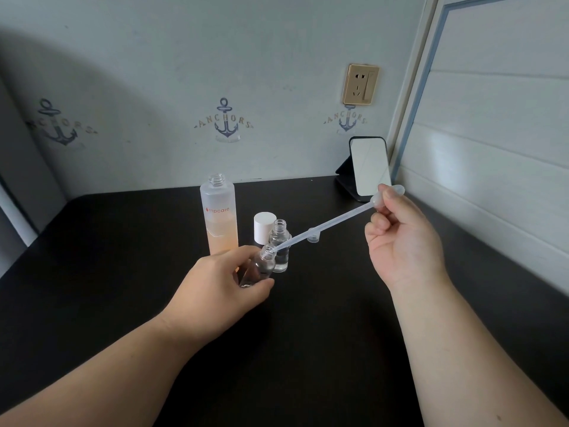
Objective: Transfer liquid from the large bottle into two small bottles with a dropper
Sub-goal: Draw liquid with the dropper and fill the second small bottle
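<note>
Dropper (332, 225) of translucent plastic runs on a long slant from upper right down to lower left; its bulb sits pinched between thumb and fingers of the right hand (400, 238), and its thin tip points into the open neck of a small clear bottle (258, 268); that bottle is tilted, neck toward the upper right, gripped around its body by the curled fingers and thumb of the left hand (215, 285) just above the tabletop. Behind it a second small bottle (279, 246) stands upright and uncapped (clear liquid shows in its lower part); a white cap (264, 226) stands just behind that, and a small translucent cap (313, 235) lies beside it; the large frosted bottle (219, 214) stands upright and open at the left, peach liquid filling its lower half. All rest on a black table (92, 257); a mirror on a dark stand (368, 167) leans at the far right corner; the pale wall carries anchor decals (226, 121) and a gold socket (360, 84); white panelling (492, 134) runs along the right.
</note>
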